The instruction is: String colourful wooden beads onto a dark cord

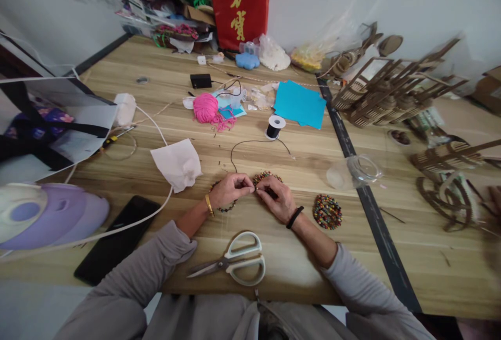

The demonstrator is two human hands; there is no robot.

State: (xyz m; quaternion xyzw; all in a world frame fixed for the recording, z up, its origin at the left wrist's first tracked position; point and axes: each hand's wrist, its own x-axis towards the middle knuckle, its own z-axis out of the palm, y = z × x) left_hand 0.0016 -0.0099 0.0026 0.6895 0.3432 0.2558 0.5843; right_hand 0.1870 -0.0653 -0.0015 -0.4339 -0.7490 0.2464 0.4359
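Observation:
Close together over the wooden table, both hands pinch at something tiny. My left hand [234, 188] has its thumb and forefinger pressed together; a dark beaded strand [228, 208] lies under and beside it. My right hand [276, 197] is also closed in a pinch, its fingertips almost touching the left ones. Behind its fingers is a pile of multicoloured beads [267, 175]. What sits between the fingertips is too small to make out. A black cord [245, 144] runs from near my left hand towards a spool of black thread [274, 127]. A coiled multicoloured bead strand [327, 211] lies to the right.
White-handled scissors [235, 262] lie near the front edge. At left are a black phone [116, 238], a purple-and-white device [58, 214] and white paper [178, 165]. Pink yarn [205, 107] and blue sheets [299, 104] lie behind; clear plastic containers [354, 172] and wooden models [385, 94] stand right.

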